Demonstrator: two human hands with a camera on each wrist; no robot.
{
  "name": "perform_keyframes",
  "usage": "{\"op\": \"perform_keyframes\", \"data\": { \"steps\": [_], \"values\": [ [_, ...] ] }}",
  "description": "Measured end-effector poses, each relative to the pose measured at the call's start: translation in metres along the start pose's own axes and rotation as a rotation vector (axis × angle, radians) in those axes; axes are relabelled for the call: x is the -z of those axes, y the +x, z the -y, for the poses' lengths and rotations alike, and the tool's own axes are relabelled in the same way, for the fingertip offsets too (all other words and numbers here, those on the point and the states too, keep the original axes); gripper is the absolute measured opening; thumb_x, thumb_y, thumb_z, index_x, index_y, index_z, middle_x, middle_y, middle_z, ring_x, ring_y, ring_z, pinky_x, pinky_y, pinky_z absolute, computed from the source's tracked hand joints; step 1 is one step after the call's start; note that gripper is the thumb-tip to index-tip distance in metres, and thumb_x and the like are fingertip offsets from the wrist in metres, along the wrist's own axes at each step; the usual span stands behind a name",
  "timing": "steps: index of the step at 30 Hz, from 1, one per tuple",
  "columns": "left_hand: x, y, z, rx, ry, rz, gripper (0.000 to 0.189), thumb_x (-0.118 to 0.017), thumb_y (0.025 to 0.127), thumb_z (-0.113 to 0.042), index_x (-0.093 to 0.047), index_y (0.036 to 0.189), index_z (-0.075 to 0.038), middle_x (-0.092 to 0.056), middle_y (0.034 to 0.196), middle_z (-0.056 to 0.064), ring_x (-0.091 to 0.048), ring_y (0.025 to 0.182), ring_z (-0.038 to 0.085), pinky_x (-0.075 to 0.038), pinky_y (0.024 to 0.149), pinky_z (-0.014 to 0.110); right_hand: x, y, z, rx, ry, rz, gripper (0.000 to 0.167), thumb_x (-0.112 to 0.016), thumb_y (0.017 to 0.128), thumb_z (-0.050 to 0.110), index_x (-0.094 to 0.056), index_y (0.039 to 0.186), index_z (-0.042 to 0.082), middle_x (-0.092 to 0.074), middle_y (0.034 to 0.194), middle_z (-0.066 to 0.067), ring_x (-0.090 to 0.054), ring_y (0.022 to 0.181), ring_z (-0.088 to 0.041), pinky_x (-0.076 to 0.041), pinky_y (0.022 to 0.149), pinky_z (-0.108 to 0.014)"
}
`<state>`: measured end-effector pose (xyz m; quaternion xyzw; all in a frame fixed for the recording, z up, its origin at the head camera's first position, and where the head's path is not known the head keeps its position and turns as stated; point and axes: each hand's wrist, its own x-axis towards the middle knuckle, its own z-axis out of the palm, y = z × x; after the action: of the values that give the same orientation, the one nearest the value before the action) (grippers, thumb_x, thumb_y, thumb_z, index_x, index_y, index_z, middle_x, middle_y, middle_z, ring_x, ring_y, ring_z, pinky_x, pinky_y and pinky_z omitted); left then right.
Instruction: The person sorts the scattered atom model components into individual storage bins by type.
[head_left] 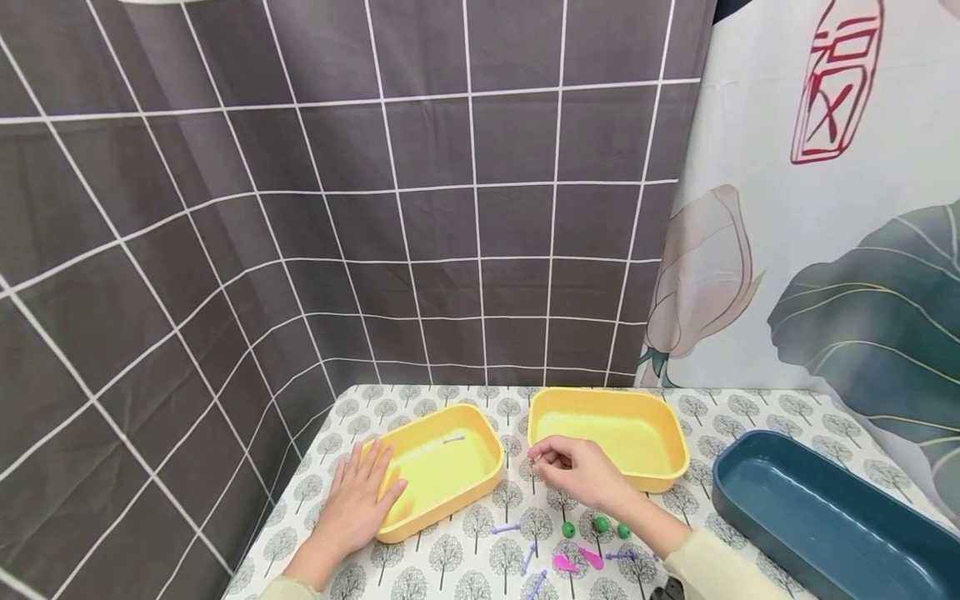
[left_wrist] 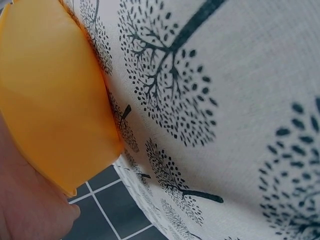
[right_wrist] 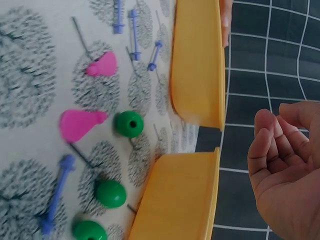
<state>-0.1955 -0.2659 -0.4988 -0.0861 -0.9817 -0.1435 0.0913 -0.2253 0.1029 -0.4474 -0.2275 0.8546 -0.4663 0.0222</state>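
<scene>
My left hand (head_left: 354, 498) lies over the near-left rim of the left yellow tray (head_left: 491, 483), its fingers straight and spread. A small purple rod (head_left: 453, 439) lies inside that tray. In the left wrist view the tray's orange-yellow wall (left_wrist: 55, 95) stands beside part of the hand. My right hand (head_left: 577, 471) is raised at the near-left corner of the right yellow tray (head_left: 667, 479). Its fingers are curled, the thumb close to the index fingertip; in the right wrist view nothing shows between the right hand's fingertips (right_wrist: 275, 117).
Near the front lie several purple rods (right_wrist: 135, 37), green balls with holes (right_wrist: 129, 124) and two pink drop-shaped pieces (right_wrist: 80, 125). A long dark blue tray (head_left: 825, 508) stands at the right. The cloth (head_left: 450, 554) has a tree print; dark grid curtains hang behind.
</scene>
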Motion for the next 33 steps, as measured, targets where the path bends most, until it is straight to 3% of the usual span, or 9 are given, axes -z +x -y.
{"op": "perform_keyframes", "data": {
  "steps": [11, 25, 33],
  "values": [
    [-0.001, 0.0, 0.0, -0.003, 0.002, -0.009, 0.067, -0.045, 0.106, -0.05, -0.037, 0.156, -0.007, -0.022, 0.166, 0.015, -0.01, 0.154, 0.044, -0.007, 0.121, 0.065, 0.021, -0.028, -0.012, 0.019, 0.055, -0.02, 0.024, -0.073, 0.091, 0.013, -0.07, 0.11, -0.001, -0.07, 0.089, 0.0, -0.063, 0.074, -0.004, -0.057, 0.07, -0.021],
    [0.0, 0.0, 0.0, 0.0, 0.01, -0.005, 0.068, -0.044, 0.105, -0.051, -0.037, 0.157, -0.008, -0.022, 0.167, 0.015, -0.009, 0.154, 0.044, -0.007, 0.121, 0.065, 0.048, -0.054, -0.03, 0.012, 0.12, -0.033, 0.025, -0.07, 0.096, 0.012, -0.069, 0.117, -0.001, -0.07, 0.092, -0.006, -0.061, 0.072, -0.004, -0.055, 0.064, -0.022],
    [0.001, 0.0, 0.0, 0.002, 0.013, 0.005, 0.069, -0.042, 0.106, -0.053, -0.036, 0.157, -0.008, -0.021, 0.167, 0.014, -0.008, 0.154, 0.043, -0.007, 0.122, 0.064, 0.067, -0.072, -0.042, 0.03, 0.14, -0.001, 0.027, -0.066, 0.098, 0.011, -0.066, 0.119, -0.006, -0.07, 0.092, -0.008, -0.063, 0.075, -0.005, -0.056, 0.064, -0.024]
  ]
}}
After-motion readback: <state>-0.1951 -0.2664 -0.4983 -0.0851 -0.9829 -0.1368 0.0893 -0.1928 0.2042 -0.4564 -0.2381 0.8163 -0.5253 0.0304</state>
